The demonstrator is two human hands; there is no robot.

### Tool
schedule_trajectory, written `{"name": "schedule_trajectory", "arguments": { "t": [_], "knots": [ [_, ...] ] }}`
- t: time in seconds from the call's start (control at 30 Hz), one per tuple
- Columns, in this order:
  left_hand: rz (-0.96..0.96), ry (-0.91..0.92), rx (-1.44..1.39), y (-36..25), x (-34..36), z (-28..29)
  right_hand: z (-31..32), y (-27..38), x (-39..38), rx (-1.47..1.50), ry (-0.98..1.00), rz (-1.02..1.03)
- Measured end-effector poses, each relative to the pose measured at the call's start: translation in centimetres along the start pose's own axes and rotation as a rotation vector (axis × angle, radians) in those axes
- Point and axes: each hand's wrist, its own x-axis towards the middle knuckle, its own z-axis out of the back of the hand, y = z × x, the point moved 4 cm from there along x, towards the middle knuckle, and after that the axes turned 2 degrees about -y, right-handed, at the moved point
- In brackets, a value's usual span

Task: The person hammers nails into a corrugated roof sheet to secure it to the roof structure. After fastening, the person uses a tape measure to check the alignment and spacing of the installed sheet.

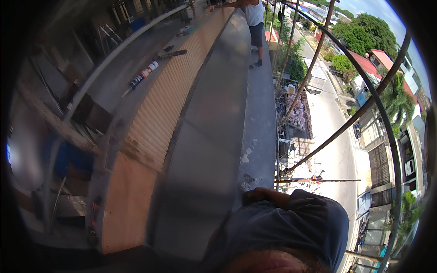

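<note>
My right arm, in a dark sleeve, bends inward at the lower middle. What shows of my right hand (253, 195) is in deep shadow over the smooth grey panel surface (205, 132), near the pale-spotted grey ledge (259, 113). Its fingers cannot be made out, nor can anything held in them. My left hand does not show. Left of the grey surface runs a ribbed tan panel (166, 88), ending in a flat tan board (129, 200) at the near end. On the ledge beyond it lie a sealant tube with a nozzle (142, 78) and a dark-handled tool (172, 54).
Another person (255, 20) stands at the far end, one arm reaching over the panel. Scaffold poles (353, 118) cross the right side, with a street (334, 132) far below. A curved pale pipe (107, 61) and a blue container (75, 159) are at left.
</note>
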Motion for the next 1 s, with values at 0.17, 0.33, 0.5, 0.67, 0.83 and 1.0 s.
{"name": "schedule_trajectory", "arguments": {
  "t": [0.17,0.33,0.5,0.67,0.83,1.0],
  "knots": [
    [0.021,0.184,-0.026,-0.4,-2.5,-2.2,-4.5,-7.1,0.6,0.138,-0.152,-0.109],
    [0.062,0.233,-0.049,-1.7,-2.6,-1.6,-2.6,-9.6,0.0,-0.185,-0.273,0.141],
    [0.049,0.164,-0.018,-4.7,-0.3,-2.2,2.8,-9.9,-5.3,0.328,-0.457,-0.295],
    [-0.097,0.045,0.037,-13.2,7.7,-2.2,6.4,-15.3,-8.2,0.452,-0.569,-0.472],
    [-0.377,-0.101,0.112,-25.4,16.5,-1.6,9.9,-24.9,-10.0,0.254,-0.686,-0.258],
    [-0.683,-0.05,0.197,-38.3,25.2,-3.5,15.8,-30.3,-14.5,0.46,-1.058,-0.33]
  ]
}}
